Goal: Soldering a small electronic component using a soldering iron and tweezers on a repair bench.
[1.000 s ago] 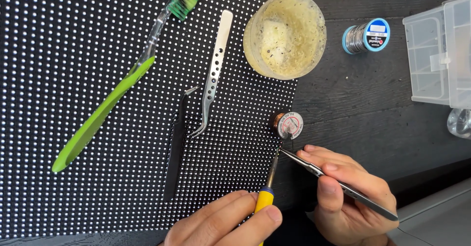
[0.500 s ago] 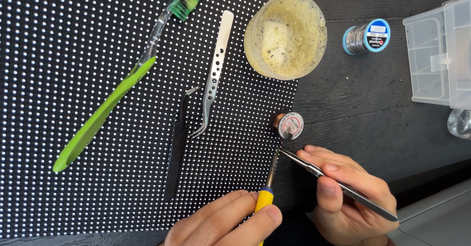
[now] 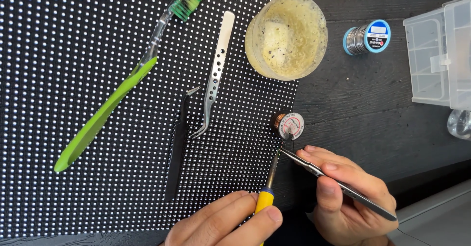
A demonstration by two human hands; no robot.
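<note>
My left hand (image 3: 223, 221) grips a yellow-handled soldering iron (image 3: 268, 187); its metal tip points up at the right edge of a black dotted LED panel (image 3: 73, 79). My right hand (image 3: 348, 197) pinches a pair of dark metal tweezers (image 3: 338, 184), whose tips meet the iron's tip beside a small spool of copper braid (image 3: 289, 125). On the panel lie silver curved tweezers (image 3: 214, 77), a black tweezer (image 3: 177, 145) and a green toothbrush (image 3: 122, 81).
A round tub of yellowish flux paste (image 3: 286, 29) stands at the panel's top right corner. A blue spool of solder wire (image 3: 368, 36) lies on the dark wooden table (image 3: 373, 108). A clear plastic compartment box (image 3: 439, 54) sits at the right edge.
</note>
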